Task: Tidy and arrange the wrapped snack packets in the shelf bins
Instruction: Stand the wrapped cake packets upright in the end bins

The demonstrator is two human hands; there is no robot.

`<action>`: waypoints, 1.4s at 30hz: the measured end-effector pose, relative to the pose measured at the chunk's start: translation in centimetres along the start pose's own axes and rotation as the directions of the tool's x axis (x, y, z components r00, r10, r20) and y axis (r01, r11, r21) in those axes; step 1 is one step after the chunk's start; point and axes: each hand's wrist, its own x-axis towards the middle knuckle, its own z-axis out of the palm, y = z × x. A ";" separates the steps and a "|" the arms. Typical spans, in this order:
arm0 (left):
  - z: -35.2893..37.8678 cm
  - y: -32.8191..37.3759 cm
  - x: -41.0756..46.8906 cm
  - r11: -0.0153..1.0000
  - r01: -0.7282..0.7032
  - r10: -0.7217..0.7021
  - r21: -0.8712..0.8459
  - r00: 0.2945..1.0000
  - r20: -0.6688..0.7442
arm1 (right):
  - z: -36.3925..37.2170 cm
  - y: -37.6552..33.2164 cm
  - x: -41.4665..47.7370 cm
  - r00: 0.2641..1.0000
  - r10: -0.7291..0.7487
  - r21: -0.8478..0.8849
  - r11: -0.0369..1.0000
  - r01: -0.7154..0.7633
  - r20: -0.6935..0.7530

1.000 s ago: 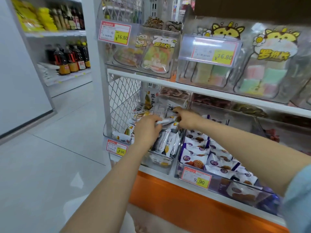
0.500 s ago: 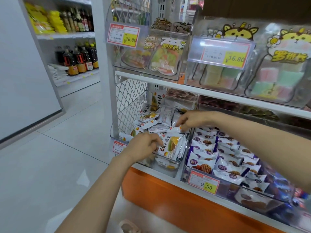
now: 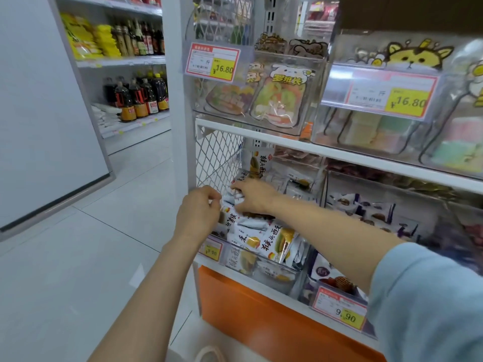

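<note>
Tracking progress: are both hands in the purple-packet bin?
No, left hand and right hand are in the white-packet bin beside the mesh panel.

hidden under right hand [image 3: 254, 197] and left hand [image 3: 198, 214], some white packets [image 3: 271, 240]; right of those, purple packets [image 3: 376, 212] smeared by blur.
</note>
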 end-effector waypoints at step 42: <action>5.0 0.2 1.2 0.990 -0.141 0.108 0.029 0.862 0.495 | -5.5 9.7 -7.7 0.997 0.083 0.224 0.971 -0.082 0.006</action>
